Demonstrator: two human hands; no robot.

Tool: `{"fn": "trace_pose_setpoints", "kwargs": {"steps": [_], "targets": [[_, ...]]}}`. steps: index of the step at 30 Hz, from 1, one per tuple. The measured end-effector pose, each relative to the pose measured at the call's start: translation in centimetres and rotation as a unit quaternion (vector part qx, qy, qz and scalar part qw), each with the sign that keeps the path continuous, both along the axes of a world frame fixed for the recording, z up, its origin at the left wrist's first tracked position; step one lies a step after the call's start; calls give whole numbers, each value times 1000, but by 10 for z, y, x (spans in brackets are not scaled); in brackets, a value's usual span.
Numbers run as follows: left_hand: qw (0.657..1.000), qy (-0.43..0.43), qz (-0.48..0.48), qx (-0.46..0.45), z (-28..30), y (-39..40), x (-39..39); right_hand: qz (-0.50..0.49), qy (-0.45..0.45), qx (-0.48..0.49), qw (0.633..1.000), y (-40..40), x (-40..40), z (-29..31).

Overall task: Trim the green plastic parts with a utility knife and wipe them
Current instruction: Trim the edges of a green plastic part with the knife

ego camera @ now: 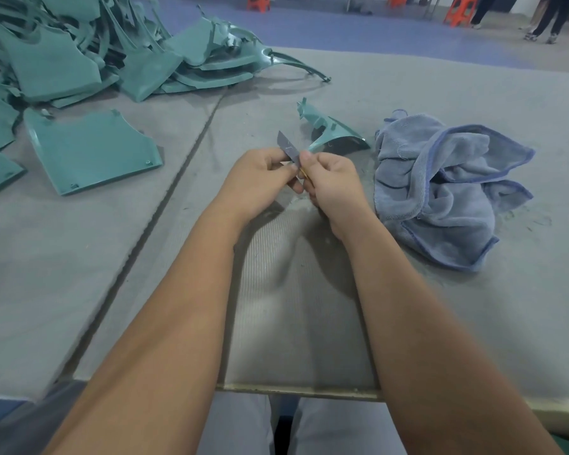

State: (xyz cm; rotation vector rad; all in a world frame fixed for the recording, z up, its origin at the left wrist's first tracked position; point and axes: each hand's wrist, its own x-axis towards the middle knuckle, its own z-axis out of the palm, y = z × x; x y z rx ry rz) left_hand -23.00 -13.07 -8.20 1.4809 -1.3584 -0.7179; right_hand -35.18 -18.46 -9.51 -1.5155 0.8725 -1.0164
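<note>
Both my hands meet above the middle of the grey table [309, 307]. My left hand [260, 178] pinches the grey blade of the utility knife [288, 146], which points up and away. My right hand [334, 185] grips the knife's lower end, where a bit of yellow shows between the fingers. Just beyond my hands lies a small curved green plastic part [334, 134], touched by neither hand. A crumpled blue cloth [447, 188] lies to the right of my right hand.
A large heap of green plastic parts [89, 50] fills the far left of the table. A flat green panel [89, 151] lies nearer, left of my hands. A seam [165, 198] runs diagonally across the table. Orange stools [460, 9] and standing people are on the floor beyond.
</note>
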Motion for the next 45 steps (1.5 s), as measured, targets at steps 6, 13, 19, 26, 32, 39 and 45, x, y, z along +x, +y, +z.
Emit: {"fn": "trace_pose_setpoints", "kwargs": {"steps": [6,13,19,26,32,39,45], "targets": [[996,-61,56,-24,-7,-4,3,-14,-29,40,999,-1,1,2],[971,226,41,68,3,-10,-1,-2,-20,53,998,3,0,6],[974,218,-55,32,-4,-6,-3,43,-18,59,997,5,-2,7],[958,281,-58,12,-5,-7,-1,37,3,38,999,4,-3,4],[973,227,-41,8,-9,-8,-2,-11,24,6,1000,3,0,2],[972,234,-12,-6,-9,-10,-4,-38,30,-18,999,2,1,0],[975,224,3,-12,-12,-11,-5,-52,29,-36,998,2,3,-4]]}}
